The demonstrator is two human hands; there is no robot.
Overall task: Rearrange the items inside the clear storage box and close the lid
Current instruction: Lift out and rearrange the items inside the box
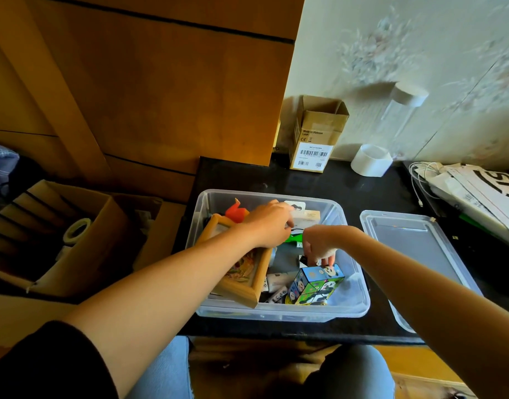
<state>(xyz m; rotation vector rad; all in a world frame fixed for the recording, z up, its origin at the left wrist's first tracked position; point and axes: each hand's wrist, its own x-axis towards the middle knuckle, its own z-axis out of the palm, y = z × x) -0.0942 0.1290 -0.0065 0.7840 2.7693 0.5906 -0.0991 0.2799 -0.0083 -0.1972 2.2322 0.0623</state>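
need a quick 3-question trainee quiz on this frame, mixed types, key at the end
1. True or false: the lid is already on the clear storage box.
2. Multiple choice: where does the lid lie? A) to the right of the box on the black table B) inside the box C) on the floor
3. Fill in: the right hand reaches down just above the ____-printed cube.

Key:
1. False; it lies off the box.
2. A.
3. Panda. The left hand is further back in the box, above the wooden picture frame.
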